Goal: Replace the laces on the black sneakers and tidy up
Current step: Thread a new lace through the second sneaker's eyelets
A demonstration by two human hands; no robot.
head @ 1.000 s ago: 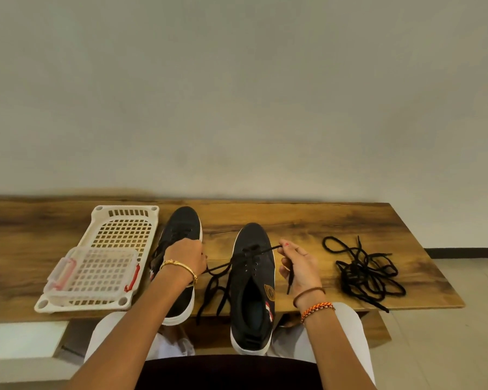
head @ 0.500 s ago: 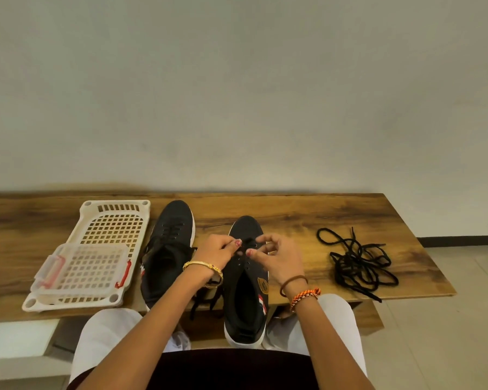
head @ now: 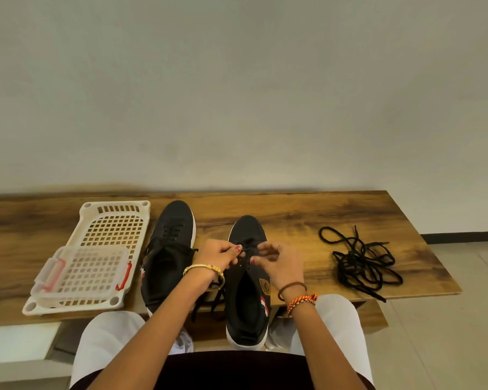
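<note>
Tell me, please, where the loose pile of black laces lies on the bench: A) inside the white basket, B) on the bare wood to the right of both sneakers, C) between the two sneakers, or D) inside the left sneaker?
B: the loose laces lie tangled on the wooden bench, to the right of the sneaker that both hands are working on, and well away from the white basket.

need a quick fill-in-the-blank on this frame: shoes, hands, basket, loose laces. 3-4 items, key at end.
1. Both hands, left hand and right hand, pinch a lace over the ____ sneaker.
2. The loose laces lie on the table to the ____ of both sneakers.
3. The clear box sits in the white ____.
4. The left sneaker stands between the basket and the right ____.

Key: right; right; basket; sneaker
</note>
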